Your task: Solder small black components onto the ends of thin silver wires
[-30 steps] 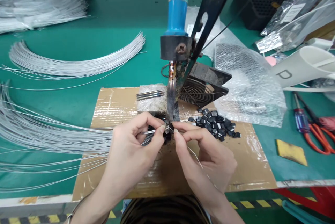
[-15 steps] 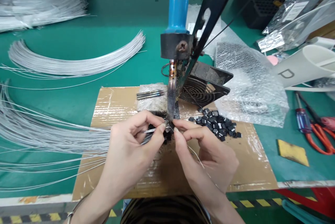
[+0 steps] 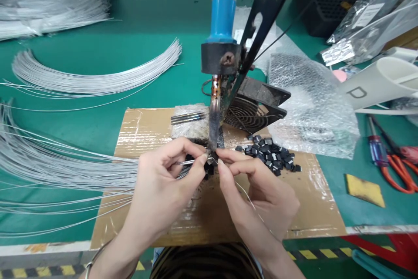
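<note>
**One left hand (image 3: 168,183) and one right hand (image 3: 257,192) meet below a blue-handled soldering iron (image 3: 223,15) with a dark metal tip**

A slotted black metal arm (image 3: 261,22) holds the iron tip-down over a flat brown cardboard sheet (image 3: 303,209), which lies along the front edge of a green-topped desk (image 3: 192,61). The left thumb and forefinger pinch a slim grey-white wire (image 3: 187,163) close to the tip, near the middle of the sheet. The right thumb and forefinger pinch a thin silvery strand (image 3: 251,203) there too, and its length trails back along that hand toward the wrist. The fingertips cover the meeting point, so whether wire, strand and tip touch cannot be told.

Many loose grey-white wires (image 3: 81,170) run from the desk's left side across the sheet's left edge to the left hand. Behind them curves a neat pale wire bundle (image 3: 98,76). Toward the sheet's back edge, dark slender rods (image 3: 187,117) rest on a clear-wrapped block (image 3: 189,132). A square black fan (image 3: 257,105) leans just behind the iron. Small black blocky pieces (image 3: 271,155) lie heaped near the sheet's back right corner. Right of the sheet, a yellow scorched sponge (image 3: 365,189) lies near the desk's front edge.
</note>
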### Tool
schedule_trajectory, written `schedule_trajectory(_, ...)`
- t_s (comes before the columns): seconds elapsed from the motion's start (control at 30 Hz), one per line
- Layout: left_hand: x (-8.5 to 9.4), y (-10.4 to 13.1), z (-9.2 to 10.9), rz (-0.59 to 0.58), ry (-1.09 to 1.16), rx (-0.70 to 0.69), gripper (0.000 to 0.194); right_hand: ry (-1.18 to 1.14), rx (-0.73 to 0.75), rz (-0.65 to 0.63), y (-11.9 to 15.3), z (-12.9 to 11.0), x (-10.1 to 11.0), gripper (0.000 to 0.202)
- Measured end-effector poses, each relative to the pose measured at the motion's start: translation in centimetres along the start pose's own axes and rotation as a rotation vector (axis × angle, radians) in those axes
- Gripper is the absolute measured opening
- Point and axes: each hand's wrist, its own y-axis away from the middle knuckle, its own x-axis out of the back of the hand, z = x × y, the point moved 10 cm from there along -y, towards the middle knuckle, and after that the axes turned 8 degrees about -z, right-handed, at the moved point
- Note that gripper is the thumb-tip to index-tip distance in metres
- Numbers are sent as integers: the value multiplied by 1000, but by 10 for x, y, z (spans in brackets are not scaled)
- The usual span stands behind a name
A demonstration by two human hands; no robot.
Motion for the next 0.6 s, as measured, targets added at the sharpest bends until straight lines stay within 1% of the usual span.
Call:
schedule_trajectory(0.1, -1, -1, 0, -5, 13, 3, 6, 10, 0, -14, 0, 0, -1, 18)
schedule_trajectory(0.33, 0, -2, -1, -11, 20, 10, 6, -3, -10, 37, -1, -2, 2, 17)
schedule_trajectory(0.5, 0, -3, -1, -14, 26, 3, 5, 12, 7, 1, -1, -2, 0, 18)
schedule_trajectory(0.6, -1, -3, 0, -12, 20, -1, 6, 2, -3, 6, -1, -1, 0, 18)
